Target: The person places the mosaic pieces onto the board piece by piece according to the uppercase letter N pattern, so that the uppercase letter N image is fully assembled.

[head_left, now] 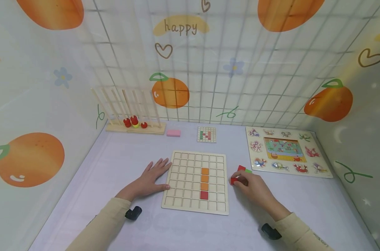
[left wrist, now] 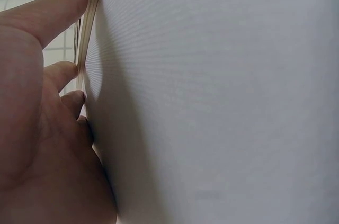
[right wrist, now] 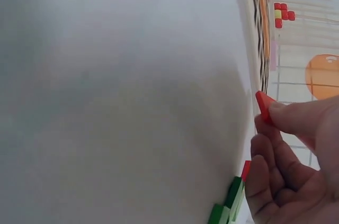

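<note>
A wooden grid board (head_left: 185, 181) lies on the table, with a column of three orange squares (head_left: 204, 178) and one red square (head_left: 204, 195) set in its cells. My left hand (head_left: 149, 179) is spread flat beside the board, its thumb and fingertips touching the left edge. To the right of the board, my right hand (head_left: 256, 188) pinches a red square tile (right wrist: 264, 106) between thumb and forefinger, just off the table. Close behind that hand lie another red tile (head_left: 241, 168) and green tiles (right wrist: 233, 193), partly hidden by the fingers.
A small pattern card (head_left: 206, 135) and a pink block (head_left: 173, 133) lie beyond the board. At the back left stands a wooden peg rack (head_left: 136, 129) with red and yellow beads. A sea-animal puzzle board (head_left: 288, 151) lies at the back right.
</note>
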The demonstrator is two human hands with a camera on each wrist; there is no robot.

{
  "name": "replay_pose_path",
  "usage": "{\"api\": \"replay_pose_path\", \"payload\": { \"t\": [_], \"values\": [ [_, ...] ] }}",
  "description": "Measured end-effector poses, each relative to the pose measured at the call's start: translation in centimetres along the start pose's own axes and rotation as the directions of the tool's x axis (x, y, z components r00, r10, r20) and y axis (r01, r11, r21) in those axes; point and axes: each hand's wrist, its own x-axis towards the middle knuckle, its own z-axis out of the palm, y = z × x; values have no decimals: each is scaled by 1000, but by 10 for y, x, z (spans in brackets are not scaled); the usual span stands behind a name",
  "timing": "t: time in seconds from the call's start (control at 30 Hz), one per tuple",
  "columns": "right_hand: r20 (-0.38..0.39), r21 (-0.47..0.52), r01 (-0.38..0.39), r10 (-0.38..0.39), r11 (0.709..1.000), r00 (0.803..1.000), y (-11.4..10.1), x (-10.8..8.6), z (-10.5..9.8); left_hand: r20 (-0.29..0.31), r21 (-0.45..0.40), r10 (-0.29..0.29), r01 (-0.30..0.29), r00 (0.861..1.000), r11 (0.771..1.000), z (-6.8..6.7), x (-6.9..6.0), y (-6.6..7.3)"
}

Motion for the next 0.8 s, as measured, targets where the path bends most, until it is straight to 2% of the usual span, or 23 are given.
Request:
{"api": "replay_pose_path", "payload": {
  "t": [0.3, 0.8],
  "values": [
    [1, 46, 20, -20, 999, 1000, -11, 3, 2, -4, 5, 5, -5, 1000, 1000, 0, 1, 0],
    [30, 84, 74, -77, 994, 997, -44, 10, 22, -7, 19, 1, -1, 1000, 1000, 2, 1, -1]
  ]
}}
